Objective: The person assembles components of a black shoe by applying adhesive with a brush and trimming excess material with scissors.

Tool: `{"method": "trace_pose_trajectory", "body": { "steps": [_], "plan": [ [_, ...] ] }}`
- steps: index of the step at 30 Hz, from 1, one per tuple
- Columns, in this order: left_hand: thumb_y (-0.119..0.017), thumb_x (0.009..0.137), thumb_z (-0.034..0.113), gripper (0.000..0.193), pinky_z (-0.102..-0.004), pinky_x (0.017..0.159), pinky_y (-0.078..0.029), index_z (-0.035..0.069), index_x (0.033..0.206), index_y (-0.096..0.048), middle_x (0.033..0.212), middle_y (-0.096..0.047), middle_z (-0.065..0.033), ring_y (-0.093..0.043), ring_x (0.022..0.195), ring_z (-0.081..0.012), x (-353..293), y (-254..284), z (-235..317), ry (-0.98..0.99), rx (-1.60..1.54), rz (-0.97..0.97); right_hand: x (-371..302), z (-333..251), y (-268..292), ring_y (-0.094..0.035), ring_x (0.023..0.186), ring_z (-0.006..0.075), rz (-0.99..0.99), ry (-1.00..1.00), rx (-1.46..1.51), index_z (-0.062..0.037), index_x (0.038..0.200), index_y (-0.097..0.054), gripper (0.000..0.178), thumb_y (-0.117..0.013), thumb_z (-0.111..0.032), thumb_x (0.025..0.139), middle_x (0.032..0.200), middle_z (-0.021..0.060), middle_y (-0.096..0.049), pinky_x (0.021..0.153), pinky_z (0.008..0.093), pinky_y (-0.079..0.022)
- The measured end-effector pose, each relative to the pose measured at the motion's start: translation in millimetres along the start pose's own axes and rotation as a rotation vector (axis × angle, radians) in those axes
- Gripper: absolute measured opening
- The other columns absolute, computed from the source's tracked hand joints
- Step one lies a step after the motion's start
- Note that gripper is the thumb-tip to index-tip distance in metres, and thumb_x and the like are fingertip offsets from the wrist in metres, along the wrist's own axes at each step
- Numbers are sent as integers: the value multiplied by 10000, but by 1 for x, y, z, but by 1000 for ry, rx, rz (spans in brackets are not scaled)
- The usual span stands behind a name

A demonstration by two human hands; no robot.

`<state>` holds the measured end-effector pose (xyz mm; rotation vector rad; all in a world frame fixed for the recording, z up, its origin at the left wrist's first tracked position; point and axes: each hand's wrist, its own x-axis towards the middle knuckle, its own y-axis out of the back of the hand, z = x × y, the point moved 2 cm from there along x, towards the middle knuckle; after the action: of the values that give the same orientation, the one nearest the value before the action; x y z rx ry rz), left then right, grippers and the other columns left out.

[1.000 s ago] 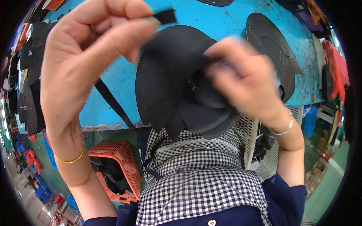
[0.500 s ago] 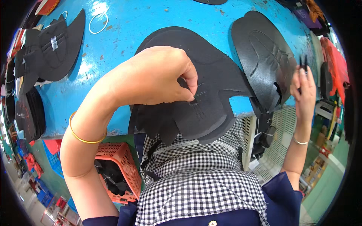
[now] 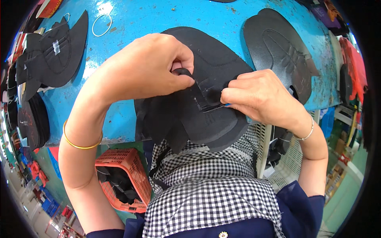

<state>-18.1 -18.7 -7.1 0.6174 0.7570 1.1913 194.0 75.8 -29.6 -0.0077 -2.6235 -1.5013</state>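
A black shoe upper [image 3: 216,123] lies in front of me at the table's near edge, its dull inner side facing up. My left hand [image 3: 158,65] is closed in a pinch on a narrow lifted strip of it, by the short slits in the middle. From the right, my right hand [image 3: 258,95] is closed with its fingertips low over the same area. A thin dark tip runs from these fingers to the upper; most of the tool is hidden in the hand, and a small blue bit shows beside the fingers.
Another black upper [image 3: 278,47], shiny side up, lies at the right on the blue table [image 3: 131,23]. More uppers [image 3: 55,51] and a black stack [image 3: 35,121] are at the left, near a white ring [image 3: 102,25]. Below stand an orange basket [image 3: 141,170] and a pale crate [image 3: 291,160].
My right hand has come in from the far right, where it held a black two-pronged tool, to the middle of the upper. My left hand has moved slightly up and left, lifting a strip.
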Motion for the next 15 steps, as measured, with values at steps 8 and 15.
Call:
{"method": "trace_pose_trajectory", "body": {
  "steps": [8,15],
  "plan": [
    [-764,789,172,233,-330,564,-419,-19,830,-637,618,-510,-91,-486,578,-190,4,-1,-2,75,18,-40,14,-6,-3,-647,663,262,50,-78,-70,-126,930,-546,188,-707,-124,833,693,47,-587,523,383,-475],
    [-753,798,154,208,-327,578,-430,-13,855,-642,636,-525,-89,-492,593,-190,0,1,-6,65,0,-66,18,-2,11,-653,678,304,69,-187,10,-99,956,-553,208,-640,-286,931,767,80,-650,559,403,-488]
  ]
}}
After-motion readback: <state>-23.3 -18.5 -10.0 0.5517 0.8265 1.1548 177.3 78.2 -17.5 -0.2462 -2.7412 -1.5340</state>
